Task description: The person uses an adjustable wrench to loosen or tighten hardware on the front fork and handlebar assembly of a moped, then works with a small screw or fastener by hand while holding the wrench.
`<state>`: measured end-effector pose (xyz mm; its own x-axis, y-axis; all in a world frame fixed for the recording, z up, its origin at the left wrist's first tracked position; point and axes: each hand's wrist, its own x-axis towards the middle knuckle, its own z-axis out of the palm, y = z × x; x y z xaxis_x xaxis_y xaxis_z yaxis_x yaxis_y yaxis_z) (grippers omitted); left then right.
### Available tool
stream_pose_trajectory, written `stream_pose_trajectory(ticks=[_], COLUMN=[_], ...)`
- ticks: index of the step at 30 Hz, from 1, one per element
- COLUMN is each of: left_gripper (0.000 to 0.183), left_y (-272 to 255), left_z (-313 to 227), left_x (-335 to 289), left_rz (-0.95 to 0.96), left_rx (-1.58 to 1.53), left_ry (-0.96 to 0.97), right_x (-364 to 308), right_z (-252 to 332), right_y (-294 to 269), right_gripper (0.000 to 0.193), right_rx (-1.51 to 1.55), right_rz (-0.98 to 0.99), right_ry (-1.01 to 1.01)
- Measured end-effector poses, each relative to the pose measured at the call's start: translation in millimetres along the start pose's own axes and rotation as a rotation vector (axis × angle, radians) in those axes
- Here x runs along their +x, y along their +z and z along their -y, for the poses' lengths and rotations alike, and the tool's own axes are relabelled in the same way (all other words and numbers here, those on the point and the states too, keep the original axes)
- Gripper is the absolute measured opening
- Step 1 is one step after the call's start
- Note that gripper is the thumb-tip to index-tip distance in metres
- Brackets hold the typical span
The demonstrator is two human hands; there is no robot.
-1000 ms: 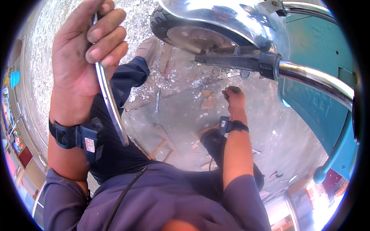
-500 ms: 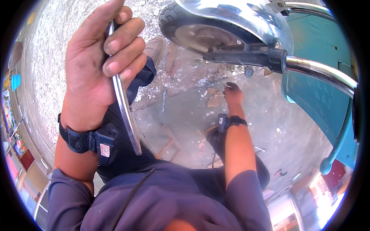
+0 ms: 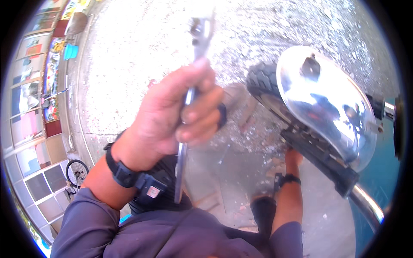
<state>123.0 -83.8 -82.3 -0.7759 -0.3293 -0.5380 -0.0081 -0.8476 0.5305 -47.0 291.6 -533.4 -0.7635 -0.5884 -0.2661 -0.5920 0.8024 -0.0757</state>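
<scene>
My left hand (image 3: 172, 109) is raised in front of me, closed around a long metal hand tool (image 3: 180, 172). Above my thumb the tool widens into a blurred head with dark openings; its narrow shaft points down below my palm. My right hand (image 3: 294, 157) reaches low to the black fork leg (image 3: 320, 159) beside a vehicle's front wheel. The fork leg covers its fingers, and what they touch cannot be seen. Over the knobby tyre (image 3: 263, 81) curves a shiny chrome mudguard (image 3: 297, 86).
A chrome fork tube (image 3: 365, 204) runs toward the teal bodywork (image 3: 374, 172) at right. Rough, bright ground (image 3: 129, 56) spreads ahead. A bicycle wheel (image 3: 77, 173) and a blue bucket (image 3: 70, 51) stand along the glazed wall at left.
The view has swung left, bringing the wall into sight. My left hand, still gripping the tool, sits farther right and lower in the picture. My right hand now reaches behind the fork leg.
</scene>
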Motion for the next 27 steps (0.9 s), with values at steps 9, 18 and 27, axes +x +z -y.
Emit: stream_pose_trajectory(ticks=[9,18,27], left_gripper=[0.027,0.034,0.025], left_y=[6.6,23.0,44.7], left_z=[5.4,31.6,68.1], left_x=[-4.3,-21.0,-44.1], left_rz=[-0.044,0.084,0.273], left_rx=[-0.020,0.016,0.107], left_ry=[-0.041,-0.063,-0.076], right_x=[-9.1,-48.9,-103.8], right_z=[10.6,67.3,121.2], right_y=[-33.1,-141.6,-359.3], right_gripper=[0.036,0.020,0.015], right_rx=[-0.039,0.659,0.809], right_rz=[0.125,0.333,0.109], right_ry=[-0.060,0.019,-0.262])
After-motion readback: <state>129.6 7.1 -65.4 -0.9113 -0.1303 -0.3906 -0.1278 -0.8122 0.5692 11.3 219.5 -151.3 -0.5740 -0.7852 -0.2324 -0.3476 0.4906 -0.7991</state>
